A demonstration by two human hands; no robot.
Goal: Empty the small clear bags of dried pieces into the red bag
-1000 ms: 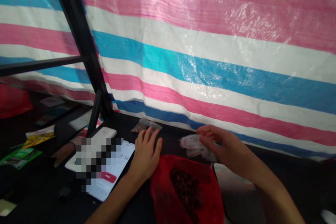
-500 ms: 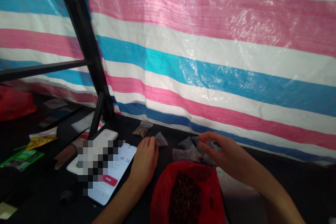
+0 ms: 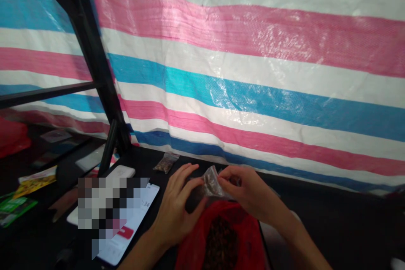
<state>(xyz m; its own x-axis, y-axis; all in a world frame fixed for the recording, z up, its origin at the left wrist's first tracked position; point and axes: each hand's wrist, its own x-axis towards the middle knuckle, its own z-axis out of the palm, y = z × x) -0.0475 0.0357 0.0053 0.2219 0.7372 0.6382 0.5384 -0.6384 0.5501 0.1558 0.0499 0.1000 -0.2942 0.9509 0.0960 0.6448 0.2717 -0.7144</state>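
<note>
A small clear zip-lock bag (image 3: 211,182) is pinched at its upper right edge by the closed fingers of my right hand (image 3: 242,183). My left hand (image 3: 180,202) is open, fingers apart, with a fingertip close to the bag's left side; whether it touches the bag I cannot tell. Just below both hands stands an open red plastic bag (image 3: 249,232) holding dark brown dried bits (image 3: 221,240). Farther back, to the left, a filled small zip-lock bag (image 3: 166,163) lies on the black table.
To the left lie a phone (image 3: 139,215) with a lit screen and a white flat device (image 3: 125,172). A black metal frame (image 3: 95,63) rises behind them, with yellow (image 3: 38,180) and green packets (image 3: 19,209) farther left. Striped plastic sheeting (image 3: 253,63) hangs behind the table.
My right hand has moved left, its fingers closing on a small zip-lock bag. My left hand has spread its fingers and turned toward that bag. The camera view has shifted slightly.
</note>
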